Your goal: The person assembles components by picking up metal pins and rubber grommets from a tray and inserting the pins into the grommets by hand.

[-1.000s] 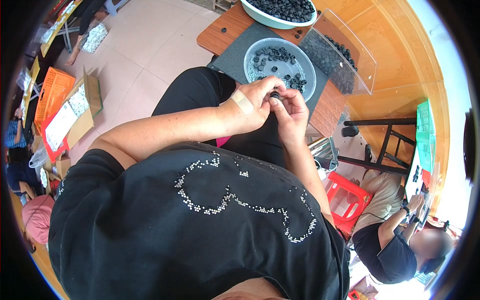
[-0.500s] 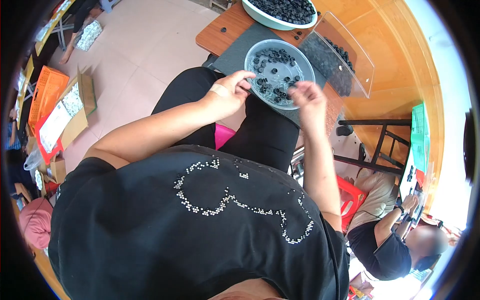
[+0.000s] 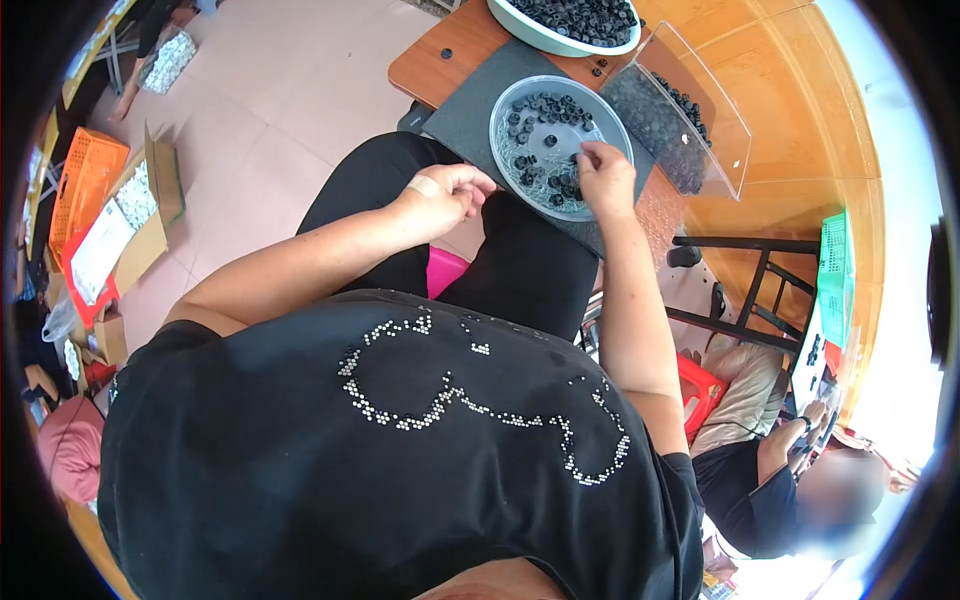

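Note:
A round, clear plastic bowl [image 3: 612,108] holds small black round parts [image 3: 550,108], along with fine transparent strands [image 3: 535,172]. Over its right rim reaches my right hand [image 3: 607,180], fingertips pinched together among the black parts; whatever they grip is too small to tell. My left hand [image 3: 450,196] hovers above my lap, just left of the bowl and apart from it. Its fingers are curled with the thumb against them, and anything inside is hidden. Under the bowl lies a dark grey mat [image 3: 465,118] on a brown table [image 3: 425,72].
A pale green basin [image 3: 560,45] heaped with black parts stands behind the bowl. A clear acrylic box [image 3: 715,160] with more black parts leans at the right. Another person [image 3: 755,490] sits at lower right. Cartons [image 3: 160,200] and an orange crate [image 3: 90,180] stand left.
My right hand has lowered to the bowl's right side, its fingers now pinched. My left hand has moved slightly down and left, away from the bowl's rim.

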`<state>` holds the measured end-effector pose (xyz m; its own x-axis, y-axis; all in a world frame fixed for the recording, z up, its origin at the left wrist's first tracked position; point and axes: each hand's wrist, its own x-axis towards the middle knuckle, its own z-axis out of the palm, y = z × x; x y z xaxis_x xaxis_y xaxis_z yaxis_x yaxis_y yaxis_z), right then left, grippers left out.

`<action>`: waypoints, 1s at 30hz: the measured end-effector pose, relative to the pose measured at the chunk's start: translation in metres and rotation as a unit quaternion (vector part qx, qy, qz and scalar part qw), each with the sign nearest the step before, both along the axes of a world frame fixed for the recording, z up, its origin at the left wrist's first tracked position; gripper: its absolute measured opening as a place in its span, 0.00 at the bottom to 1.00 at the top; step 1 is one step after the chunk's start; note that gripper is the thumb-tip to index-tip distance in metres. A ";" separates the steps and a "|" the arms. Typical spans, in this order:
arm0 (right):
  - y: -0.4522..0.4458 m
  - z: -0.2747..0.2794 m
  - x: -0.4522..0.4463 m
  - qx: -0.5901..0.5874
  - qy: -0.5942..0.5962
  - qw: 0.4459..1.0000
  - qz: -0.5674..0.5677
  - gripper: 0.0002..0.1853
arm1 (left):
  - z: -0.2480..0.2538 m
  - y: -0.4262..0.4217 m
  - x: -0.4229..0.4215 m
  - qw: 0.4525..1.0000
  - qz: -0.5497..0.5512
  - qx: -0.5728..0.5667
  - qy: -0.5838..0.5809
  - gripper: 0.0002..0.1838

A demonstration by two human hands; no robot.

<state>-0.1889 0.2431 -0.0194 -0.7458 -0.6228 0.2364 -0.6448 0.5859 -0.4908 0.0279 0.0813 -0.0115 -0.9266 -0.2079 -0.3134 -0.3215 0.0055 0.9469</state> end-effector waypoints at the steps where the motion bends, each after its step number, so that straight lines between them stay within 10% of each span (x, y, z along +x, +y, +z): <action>1: -0.007 -0.009 -0.003 0.000 0.013 1.000 0.022 0.09 | 0.001 0.001 -0.001 1.000 -0.007 0.002 -0.005 0.16; 24: -0.060 -0.007 0.019 0.070 0.107 0.967 0.221 0.12 | -0.013 -0.014 0.009 0.999 -0.033 -0.018 -0.009 0.15; 30: -0.040 -0.007 0.041 0.016 0.076 0.989 0.126 0.15 | 0.000 -0.014 0.026 0.999 -0.029 -0.019 -0.016 0.15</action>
<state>-0.1475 0.2031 -0.0262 -0.5236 -0.7929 0.3117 -0.8372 0.4110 -0.3607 0.0544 0.0675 -0.0119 -0.9273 -0.1657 -0.3358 -0.3494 0.0607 0.9350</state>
